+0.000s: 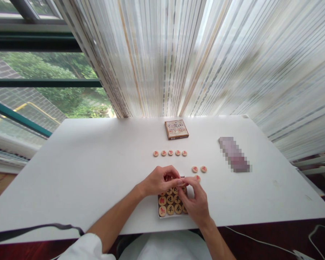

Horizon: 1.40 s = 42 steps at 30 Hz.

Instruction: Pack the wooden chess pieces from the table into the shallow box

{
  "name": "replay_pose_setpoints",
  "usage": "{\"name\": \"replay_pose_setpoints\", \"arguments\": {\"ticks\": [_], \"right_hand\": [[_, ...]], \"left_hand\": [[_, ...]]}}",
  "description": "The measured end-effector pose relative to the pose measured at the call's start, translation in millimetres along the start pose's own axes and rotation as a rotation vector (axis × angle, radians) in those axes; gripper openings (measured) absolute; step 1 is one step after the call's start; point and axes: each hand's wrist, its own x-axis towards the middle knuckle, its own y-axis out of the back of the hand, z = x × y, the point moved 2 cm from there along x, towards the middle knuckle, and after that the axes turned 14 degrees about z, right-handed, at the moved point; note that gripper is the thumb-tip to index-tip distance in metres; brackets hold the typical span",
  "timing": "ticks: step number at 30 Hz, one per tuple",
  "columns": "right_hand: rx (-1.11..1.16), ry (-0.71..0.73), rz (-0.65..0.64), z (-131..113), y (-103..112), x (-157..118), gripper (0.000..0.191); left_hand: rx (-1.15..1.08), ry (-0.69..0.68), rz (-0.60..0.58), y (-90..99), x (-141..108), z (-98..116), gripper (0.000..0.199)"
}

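Note:
An open box [173, 216] of round wooden chess pieces lies near the table's front edge, its pieces marked in red or black. Over its far side my left hand [162, 179] and my right hand [195, 200] meet, fingertips pinched together. What they hold between them is too small and hidden to name. Beyond the box, several red-marked pieces [170, 153] form a row. Two more red-marked pieces, one of them [195, 169] on the left, lie to the right of my hands, and another piece [197, 178] sits partly behind my right hand.
A flat box lid [176, 129] with printed characters lies farther back on the white table [97, 173]. A blurred-out purplish object [235, 154] is at the right. A striped curtain [162, 54] hangs behind the table, beside a window at the left.

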Motion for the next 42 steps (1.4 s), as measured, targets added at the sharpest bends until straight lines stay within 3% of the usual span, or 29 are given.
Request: {"name": "replay_pose_setpoints", "arguments": {"ticks": [12, 23, 28, 33, 37, 42], "right_hand": [[-0.061, -0.053, 0.018, 1, 0, -1, 0.022], [0.032, -0.102, -0.023, 0, 0, 0, 0.024], [0.094, -0.155, 0.013, 5, 1, -1, 0.020], [0.117, -0.212, 0.063, 12, 0, -3, 0.016], [0.141, -0.232, 0.101, 15, 0, -6, 0.015], [0.159, -0.274, 0.140, 17, 0, -8, 0.012]], "left_hand": [[0.092, -0.065, -0.022, 6.2, 1, 0, 0.026], [0.094, -0.054, -0.057, 10.1, 1, 2, 0.023], [0.169, -0.128, -0.002, 14.6, 2, 1, 0.021], [0.331, -0.284, 0.078, 22.0, 4, 1, 0.014], [0.339, -0.340, 0.038, 20.3, 5, 0, 0.017], [0.380, -0.296, -0.062, 13.7, 6, -6, 0.024]]}}
